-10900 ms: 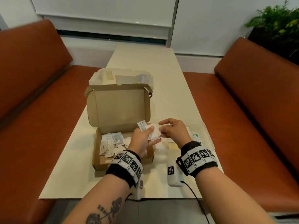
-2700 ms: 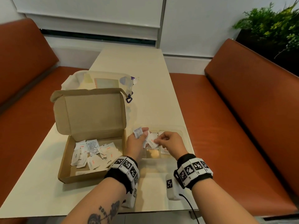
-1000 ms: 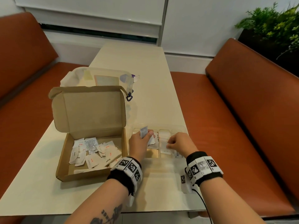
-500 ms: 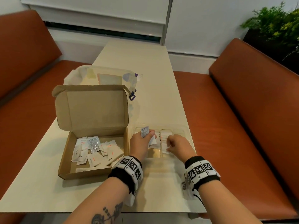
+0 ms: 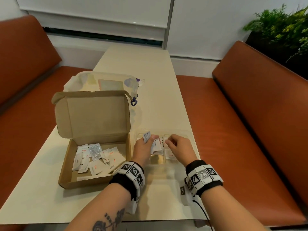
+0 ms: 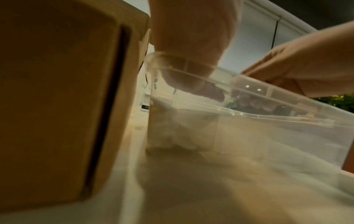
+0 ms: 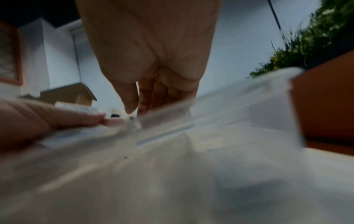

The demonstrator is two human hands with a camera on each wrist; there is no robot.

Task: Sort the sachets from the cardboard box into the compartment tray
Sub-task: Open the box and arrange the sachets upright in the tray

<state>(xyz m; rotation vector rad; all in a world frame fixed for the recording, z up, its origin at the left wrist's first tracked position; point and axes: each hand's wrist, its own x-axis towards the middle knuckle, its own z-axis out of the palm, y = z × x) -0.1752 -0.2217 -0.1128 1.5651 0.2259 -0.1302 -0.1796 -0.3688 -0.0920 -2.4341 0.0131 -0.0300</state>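
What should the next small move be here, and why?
Probably the right hand should pluck the next white paper sachet from the left hand and drop it into the clear plastic compartment tray. The left hand's grip holds several sachets over the tray, and the right fingers hover beside them, seemingly empty.
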